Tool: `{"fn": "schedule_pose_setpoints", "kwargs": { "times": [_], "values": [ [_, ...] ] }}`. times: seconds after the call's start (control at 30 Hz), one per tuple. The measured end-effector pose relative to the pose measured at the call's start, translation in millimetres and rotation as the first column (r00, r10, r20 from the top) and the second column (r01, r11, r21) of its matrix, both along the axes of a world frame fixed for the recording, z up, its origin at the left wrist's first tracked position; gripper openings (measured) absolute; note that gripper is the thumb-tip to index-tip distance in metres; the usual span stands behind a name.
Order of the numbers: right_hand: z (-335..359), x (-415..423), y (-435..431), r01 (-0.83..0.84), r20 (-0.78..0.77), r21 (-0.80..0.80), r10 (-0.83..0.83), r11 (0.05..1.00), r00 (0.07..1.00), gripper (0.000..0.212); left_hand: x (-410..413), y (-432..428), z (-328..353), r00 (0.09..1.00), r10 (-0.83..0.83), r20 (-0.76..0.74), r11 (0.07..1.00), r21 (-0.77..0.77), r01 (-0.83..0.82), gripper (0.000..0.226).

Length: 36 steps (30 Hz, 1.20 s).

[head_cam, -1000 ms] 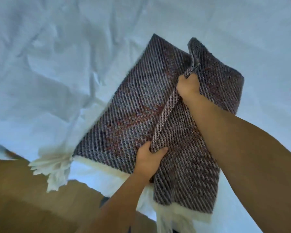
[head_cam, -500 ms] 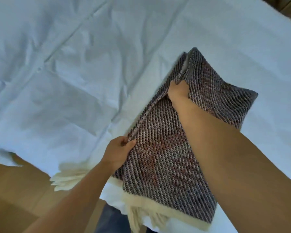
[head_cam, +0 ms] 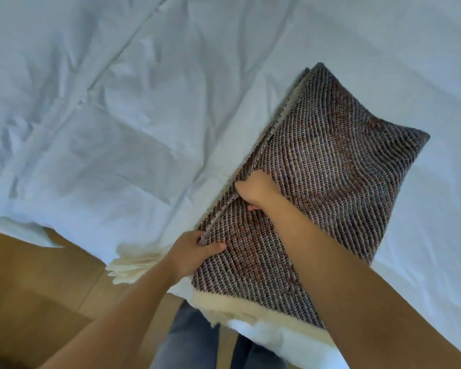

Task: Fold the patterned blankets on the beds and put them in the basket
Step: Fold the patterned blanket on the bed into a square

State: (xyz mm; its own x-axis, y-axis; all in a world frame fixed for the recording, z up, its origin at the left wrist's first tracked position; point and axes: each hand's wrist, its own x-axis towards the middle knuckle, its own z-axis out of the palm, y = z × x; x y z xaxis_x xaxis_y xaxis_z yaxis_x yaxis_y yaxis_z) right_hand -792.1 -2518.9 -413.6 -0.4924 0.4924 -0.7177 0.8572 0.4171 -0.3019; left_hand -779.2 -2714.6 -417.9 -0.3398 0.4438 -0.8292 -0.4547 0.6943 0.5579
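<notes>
While the wrinkled white bed takes up nearly everything before me, a wooden floor shows at 7 o'clock. The folded blanket lies on the bed toward 3 o'clock, dark weave up, with a cream fringe along its 6 o'clock end by the bed's edge. The left hand grips the blanket's long 9 o'clock edge close to the near corner, thumb on top, fingers clenched round the layers. The right hand, at 1 o'clock from the left, has its fingers grasping the same edge farther up.
</notes>
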Motion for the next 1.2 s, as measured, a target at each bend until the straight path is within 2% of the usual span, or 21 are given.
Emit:
{"fn": "schedule_pose_setpoints", "kwargs": {
  "times": [0.1, 0.2, 0.27, 0.33, 0.43, 0.53, 0.6, 0.63, 0.67, 0.7, 0.77, 0.87, 0.9, 0.97, 1.03, 1.1, 1.2],
  "values": [
    [-3.4, 1.5, -6.6, 0.064, -0.091, 0.055, -0.059, 0.996, 0.994, 0.036, -12.5, -15.7, 3.4, 0.969, -0.248, -0.02, 0.967, -0.062, 0.246, 0.046],
    [-8.0, 1.2, -15.2, 0.176, -0.189, 0.061, -0.161, 0.983, 0.969, 0.038, -14.4, -36.1, 4.2, 0.88, -0.474, 0.021, 0.869, -0.148, 0.471, 0.048],
    [-11.1, 3.5, -21.1, 0.253, -0.235, 0.047, -0.236, 0.966, 0.943, 0.037, -11.2, -44.2, 7.7, 0.893, -0.445, 0.066, 0.883, -0.132, 0.449, 0.041],
    [-13.5, 5.6, -25.3, 0.305, -0.261, 0.037, -0.286, 0.952, 0.922, 0.032, -9.1, -46.7, 10.0, 0.942, -0.318, 0.107, 0.942, -0.078, 0.327, 0.034],
    [-17.0, 8.6, -30.6, 0.329, -0.3, 0.076, -0.293, 0.941, 0.908, 0.027, -15.2, -53.6, 0.8, 0.966, -0.259, 0.013, 0.957, -0.131, 0.258, 0.016],
    [-19.9, 14.3, -39.6, 0.33, -0.35, 0.095, -0.279, 0.939, 0.894, 0.029, -21.9, -65.7, -8.2, 0.914, -0.405, -0.038, 0.872, -0.317, 0.373, 0.03],
    [-22.1, 19.9, -47.6, 0.317, -0.403, 0.067, -0.265, 0.946, 0.876, 0.029, -19.4, -64.6, -4.6, 0.769, -0.625, -0.135, 0.72, -0.481, 0.501, 0.029],
    [-23.1, 23.5, -51.4, 0.305, -0.427, 0.034, -0.261, 0.952, 0.865, 0.028, -15.5, -61.4, -1.6, 0.695, -0.696, -0.181, 0.657, -0.55, 0.515, 0.023],
    [-23.5, 28.2, -55.2, 0.283, -0.44, 0.005, -0.253, 0.959, 0.862, 0.027, -11.9, -56.5, 2.0, 0.671, -0.712, -0.207, 0.634, -0.601, 0.487, 0.024],
    [-23.3, 33.9, -59.2, 0.251, -0.439, -0.008, -0.229, 0.968, 0.869, 0.027, -7.7, -51.0, 4.3, 0.68, -0.703, -0.21, 0.623, -0.643, 0.445, 0.034],
    [-23.0, 47.3, -68.0, 0.159, -0.386, 0.021, -0.139, 0.987, 0.912, 0.029, -2.5, -38.8, 8.1, 0.691, -0.669, -0.274, 0.629, -0.703, 0.331, 0.047],
    [-22.5, 57.2, -80.4, 0.014, -0.2, 0.088, 0.004, 0.996, 0.98, 0.037, 4.7, -14.1, 12.8, 0.636, -0.581, -0.507, 0.758, -0.622, 0.197, 0.036],
    [-22.1, 55.2, -81.5, -0.007, -0.146, 0.089, 0.02, 0.996, 0.989, 0.038, 7.2, -4.3, 13.2, 0.631, -0.559, -0.538, 0.793, -0.569, 0.218, 0.031],
    [-19.7, 48.5, -79.6, 0.002, -0.105, 0.039, 0.002, 0.999, 0.994, 0.037, 11.5, 11.8, 13.4, 0.667, -0.583, -0.465, 0.788, -0.524, 0.324, 0.03],
    [-16.6, 45.2, -76.0, 0.03, -0.137, -0.043, -0.035, 0.999, 0.99, 0.038, 15.3, 16.5, 12.8, 0.677, -0.624, -0.39, 0.751, -0.538, 0.383, 0.037],
    [-12.9, 45.5, -73.1, 0.048, -0.211, -0.107, -0.07, 0.993, 0.975, 0.039, 20.2, 13.3, 10.1, 0.671, -0.621, -0.405, 0.752, -0.55, 0.364, 0.042],
    [-4.9, 43.4, -78.1, 0.067, -0.371, -0.188, -0.134, 0.98, 0.919, 0.039, 24.1, 3.4, 8.1, 0.792, -0.413, -0.45, 0.872, -0.445, 0.202, 0.035]
  ]
}}
